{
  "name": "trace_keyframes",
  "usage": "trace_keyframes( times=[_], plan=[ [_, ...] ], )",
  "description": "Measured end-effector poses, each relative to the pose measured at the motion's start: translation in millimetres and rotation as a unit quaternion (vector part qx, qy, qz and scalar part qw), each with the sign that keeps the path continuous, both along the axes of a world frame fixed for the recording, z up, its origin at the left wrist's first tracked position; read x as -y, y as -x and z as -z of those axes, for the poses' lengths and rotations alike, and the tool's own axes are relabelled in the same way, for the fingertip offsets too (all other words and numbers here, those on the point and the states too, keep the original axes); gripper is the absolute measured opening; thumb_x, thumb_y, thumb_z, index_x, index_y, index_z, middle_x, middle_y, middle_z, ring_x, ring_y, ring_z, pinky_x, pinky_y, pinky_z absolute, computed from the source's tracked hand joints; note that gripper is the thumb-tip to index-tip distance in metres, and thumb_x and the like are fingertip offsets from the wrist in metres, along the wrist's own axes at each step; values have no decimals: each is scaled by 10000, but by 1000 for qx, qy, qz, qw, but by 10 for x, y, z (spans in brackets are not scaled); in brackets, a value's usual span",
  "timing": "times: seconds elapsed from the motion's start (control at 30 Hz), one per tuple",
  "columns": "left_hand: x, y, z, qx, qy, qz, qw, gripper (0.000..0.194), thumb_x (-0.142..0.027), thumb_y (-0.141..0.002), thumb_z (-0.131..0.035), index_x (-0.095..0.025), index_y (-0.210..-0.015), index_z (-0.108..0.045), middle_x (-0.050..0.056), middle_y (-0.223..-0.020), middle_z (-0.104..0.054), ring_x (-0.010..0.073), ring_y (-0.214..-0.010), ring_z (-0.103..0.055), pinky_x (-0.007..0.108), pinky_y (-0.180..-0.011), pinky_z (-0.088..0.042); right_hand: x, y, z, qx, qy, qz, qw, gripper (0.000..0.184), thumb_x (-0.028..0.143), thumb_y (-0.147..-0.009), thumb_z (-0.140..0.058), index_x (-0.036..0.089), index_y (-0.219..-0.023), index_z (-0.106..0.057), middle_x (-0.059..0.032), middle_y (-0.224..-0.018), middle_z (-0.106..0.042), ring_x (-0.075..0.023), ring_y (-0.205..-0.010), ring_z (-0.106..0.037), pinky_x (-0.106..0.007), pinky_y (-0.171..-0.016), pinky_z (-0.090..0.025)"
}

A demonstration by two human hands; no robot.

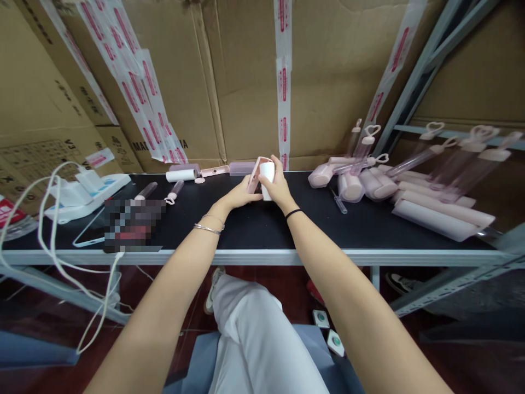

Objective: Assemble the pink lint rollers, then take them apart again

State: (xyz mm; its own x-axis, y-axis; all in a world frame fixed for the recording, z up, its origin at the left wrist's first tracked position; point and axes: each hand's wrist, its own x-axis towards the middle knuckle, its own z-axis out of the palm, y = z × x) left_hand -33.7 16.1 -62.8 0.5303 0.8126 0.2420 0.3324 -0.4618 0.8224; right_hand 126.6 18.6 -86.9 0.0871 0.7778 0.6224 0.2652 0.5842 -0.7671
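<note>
Holding pink casing (254, 176), white roll (267, 173)

White on the roll (268, 178), soft pink on the cover (253, 176), and both pop against a plain black tabletop (246, 232)! Pale pink again on the rollers (350, 187), their tubes (361, 156) see-through with a rosy tint. Brown for the cardboard (241, 82), striped by whitish tape (284, 82) carrying repeated red-pink bars. White power strip (92, 202), touches of blue; white cables (116, 264) too. Silver bracelet (208, 229), black wristband (293, 212), pale grey trousers (250, 323), a blue-grey seat (205, 355), and the floor (192, 323), a dark red!
</note>
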Motion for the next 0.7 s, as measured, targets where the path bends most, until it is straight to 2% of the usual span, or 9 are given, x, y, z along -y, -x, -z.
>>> trace_keyframes(
  times=[0.07, 0.13, 0.2, 0.27, 0.33, 0.4, 0.53, 0.7],
  plan=[
    [49, -19, -14, -8, 31, 0, 999, 919, -288, -694, -750, -138, -1463, -269, 180, -1281, -533, 310, -1094, -592, 501, -893, -525, 5, -10, -15, 0, -3, 21, 1000, 759, 444, -738, -573, 223, -1414, -307, -137, -1405, -503, -323, -1160, -579, -529, -1000, -457],
    [64, -29, -15, -18, 31, 4, 999, 940, -303, -705, -745, -159, -1484, -240, 188, -1313, -506, 315, -1086, -593, 504, -870, -535, 18, -18, -29, 5, -5, 34, 999, 736, 441, -740, -560, 215, -1401, -329, -136, -1434, -479, -327, -1224, -538, -520, -1018, -446],
    [59, -30, -12, -21, 10, 20, 1000, 963, -328, -711, -744, -185, -1502, -212, 190, -1394, -439, 328, -1157, -557, 521, -941, -502, 35, -24, -41, 15, -3, 35, 999, 730, 443, -742, -553, 217, -1399, -330, -133, -1445, -469, -324, -1236, -529, -511, -1022, -443],
    [53, -29, -11, -23, -24, 40, 999, 1005, -367, -706, -753, -197, -1516, -183, 186, -1477, -344, 352, -1278, -468, 536, -1062, -409, 50, -26, -47, 25, 3, 30, 999, 730, 439, -741, -552, 222, -1399, -323, -132, -1432, -480, -317, -1195, -556, -502, -1009, -451],
    [56, -36, -11, -33, -50, 48, 997, 1081, -401, -682, -772, -167, -1526, -139, 200, -1520, -255, 380, -1369, -358, 534, -1142, -307, 61, -24, -49, 27, 1, 28, 999, 734, 432, -733, -562, 224, -1393, -320, -133, -1415, -492, -314, -1164, -571, -498, -1001, -455],
    [67, -55, -8, -44, -52, 41, 997, 1161, -408, -658, -788, -113, -1529, -79, 234, -1529, -191, 400, -1391, -314, 531, -1159, -278, 68, -21, -51, 22, -8, 31, 999, 737, 426, -722, -575, 219, -1383, -323, -136, -1397, -505, -315, -1166, -566, -497, -1006, -448],
    [89, -94, 1, -44, -35, 32, 998, 1187, -370, -654, -789, -101, -1526, -28, 259, -1525, -133, 378, -1333, -387, 524, -1110, -361, 88, -23, -61, 13, -13, 30, 999, 724, 425, -732, -580, 222, -1376, -322, -133, -1362, -524, -308, -1159, -565, -491, -1006, -445],
    [93, -98, 6, -10, -28, 41, 999, 1159, -327, -625, -821, -176, -1526, -107, 219, -1498, -198, 347, -1255, -457, 508, -1025, -457, 128, -34, -81, 19, -18, 44, 999, 692, 440, -756, -583, 251, -1370, -326, -121, -1346, -536, -299, -1125, -579, -485, -1002, -439]
  ],
)
